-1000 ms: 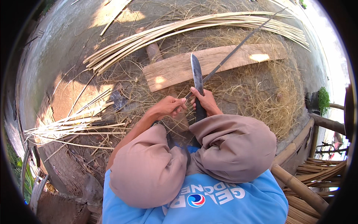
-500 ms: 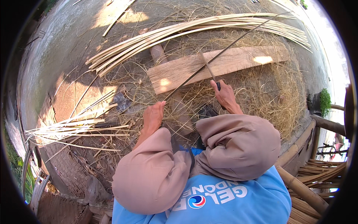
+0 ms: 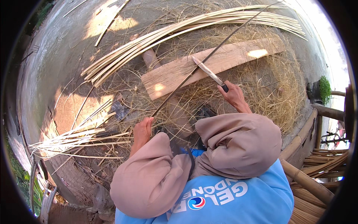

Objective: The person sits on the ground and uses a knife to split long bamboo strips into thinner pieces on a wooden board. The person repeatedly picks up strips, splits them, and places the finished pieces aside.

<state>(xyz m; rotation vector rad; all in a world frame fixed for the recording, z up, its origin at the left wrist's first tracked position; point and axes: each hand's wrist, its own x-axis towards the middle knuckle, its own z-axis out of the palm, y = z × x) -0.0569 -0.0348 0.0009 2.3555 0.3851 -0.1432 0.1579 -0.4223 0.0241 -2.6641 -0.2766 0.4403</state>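
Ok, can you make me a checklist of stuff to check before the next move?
1. Right hand holding the knife: ok.
2. Left hand holding the thin dark strip: ok.
3. Left hand apart from the knife: ok.
4. Knife touching the strip: cannot tell; they cross in view.
5. Strip resting on the wooden plank: cannot tell.
6. Curly shavings cleared away: not ok; they lie around the plank.

Bright daylight, mid-frame mostly in soft shade. Glare at 2 o'clock, background clipped to white. Hard sun patches on the ground (image 3: 80,48) at 11 and 9 o'clock, two small hot spots on the plank (image 3: 233,57). Knife blade (image 3: 208,70) reflects pale. Rim dim at 10. Fisheye bows outer edges; corners black. Centre fairly sharp.
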